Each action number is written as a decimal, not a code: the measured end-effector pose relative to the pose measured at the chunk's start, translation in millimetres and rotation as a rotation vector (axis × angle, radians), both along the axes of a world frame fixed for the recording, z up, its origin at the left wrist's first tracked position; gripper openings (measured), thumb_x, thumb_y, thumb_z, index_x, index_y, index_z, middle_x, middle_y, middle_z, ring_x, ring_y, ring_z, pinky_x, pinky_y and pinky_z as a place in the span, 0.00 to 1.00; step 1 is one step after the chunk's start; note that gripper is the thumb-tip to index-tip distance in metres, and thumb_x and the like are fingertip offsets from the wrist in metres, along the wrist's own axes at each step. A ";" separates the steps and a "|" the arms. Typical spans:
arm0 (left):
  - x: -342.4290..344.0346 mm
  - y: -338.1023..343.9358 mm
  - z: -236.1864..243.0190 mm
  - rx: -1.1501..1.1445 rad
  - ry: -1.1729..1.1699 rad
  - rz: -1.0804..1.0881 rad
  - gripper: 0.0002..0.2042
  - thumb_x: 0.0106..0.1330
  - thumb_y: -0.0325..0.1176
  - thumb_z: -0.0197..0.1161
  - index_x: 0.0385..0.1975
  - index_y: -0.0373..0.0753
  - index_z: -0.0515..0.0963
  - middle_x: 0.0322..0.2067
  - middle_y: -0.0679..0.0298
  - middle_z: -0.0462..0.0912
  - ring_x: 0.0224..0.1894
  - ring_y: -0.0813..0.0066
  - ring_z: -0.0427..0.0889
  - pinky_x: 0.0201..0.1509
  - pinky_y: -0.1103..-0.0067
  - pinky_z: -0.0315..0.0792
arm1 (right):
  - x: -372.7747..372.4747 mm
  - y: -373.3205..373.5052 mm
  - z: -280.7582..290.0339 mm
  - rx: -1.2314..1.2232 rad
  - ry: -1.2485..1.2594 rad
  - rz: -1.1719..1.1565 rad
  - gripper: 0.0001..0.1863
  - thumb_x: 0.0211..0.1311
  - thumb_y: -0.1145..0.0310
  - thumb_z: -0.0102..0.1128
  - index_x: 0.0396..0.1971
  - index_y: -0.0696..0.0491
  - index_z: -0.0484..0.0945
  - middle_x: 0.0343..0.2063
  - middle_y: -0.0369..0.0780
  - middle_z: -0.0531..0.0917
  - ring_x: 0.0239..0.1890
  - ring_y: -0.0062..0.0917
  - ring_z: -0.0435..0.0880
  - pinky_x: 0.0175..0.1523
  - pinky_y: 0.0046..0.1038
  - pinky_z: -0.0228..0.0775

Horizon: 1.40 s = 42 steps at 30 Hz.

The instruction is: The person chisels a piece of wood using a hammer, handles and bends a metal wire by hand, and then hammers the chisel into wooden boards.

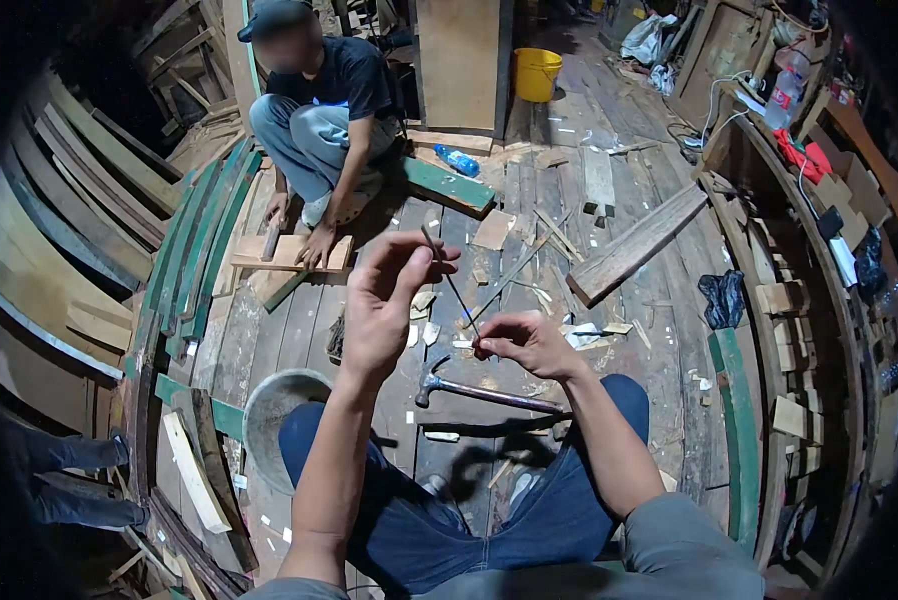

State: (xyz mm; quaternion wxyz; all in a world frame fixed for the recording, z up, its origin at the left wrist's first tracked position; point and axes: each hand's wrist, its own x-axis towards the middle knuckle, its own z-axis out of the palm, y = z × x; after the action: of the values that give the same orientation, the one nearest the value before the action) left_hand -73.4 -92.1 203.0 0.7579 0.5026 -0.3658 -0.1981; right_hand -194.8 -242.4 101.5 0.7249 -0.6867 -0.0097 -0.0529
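A thin, dark rod (pixel 453 287) slants between my two hands above the floor. My left hand (pixel 381 298) pinches it near its upper end between thumb and fingers. At the lower end, the fingertips of my right hand (pixel 531 344) are closed on it. What the rod is exactly cannot be made out. Below my hands a claw hammer (pixel 489 392) lies on the wooden floor (pixel 304 325), its head to the left and its handle running right toward my knee.
Ahead to the left, a person (pixel 324 130) crouches, hands on a wooden board (pixel 299 254). A grey basin (pixel 269 415) stands beside my left knee. A thick timber (pixel 639 245), a green beam (pixel 449 187), a blue bottle (pixel 456 160) and a yellow bucket (pixel 537 76) are farther off.
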 end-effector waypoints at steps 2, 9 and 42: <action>-5.8 3.1 4.1 -0.021 -0.045 0.010 0.07 0.64 0.28 0.51 0.38 0.32 0.71 0.35 0.58 0.78 0.39 0.73 0.78 0.45 0.78 0.72 | -1.4 0.0 0.3 -0.090 -0.046 -0.023 0.07 0.56 0.73 0.57 0.32 0.60 0.77 0.27 0.35 0.80 0.32 0.16 0.76 0.40 0.19 0.68; -12.1 14.3 17.3 -0.098 -0.170 0.052 0.07 0.64 0.24 0.51 0.39 0.31 0.71 0.34 0.58 0.78 0.39 0.74 0.77 0.45 0.78 0.72 | -2.4 -1.0 8.3 -0.155 -0.131 -0.049 0.06 0.56 0.76 0.57 0.33 0.61 0.77 0.30 0.38 0.80 0.34 0.19 0.78 0.41 0.21 0.70; -29.1 20.9 28.7 -0.166 -0.266 0.111 0.06 0.64 0.25 0.50 0.37 0.31 0.70 0.32 0.57 0.77 0.35 0.74 0.77 0.43 0.78 0.71 | -0.6 -0.7 12.3 -0.160 -0.263 -0.119 0.05 0.49 0.75 0.63 0.26 0.59 0.78 0.23 0.37 0.80 0.29 0.17 0.77 0.36 0.20 0.68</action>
State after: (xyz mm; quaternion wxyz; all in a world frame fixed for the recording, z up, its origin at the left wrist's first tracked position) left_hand -102.4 -71.2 231.7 0.7515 0.4793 -0.4497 -0.0567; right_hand -195.4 -243.1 113.9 0.6560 -0.7288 -0.0677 -0.1842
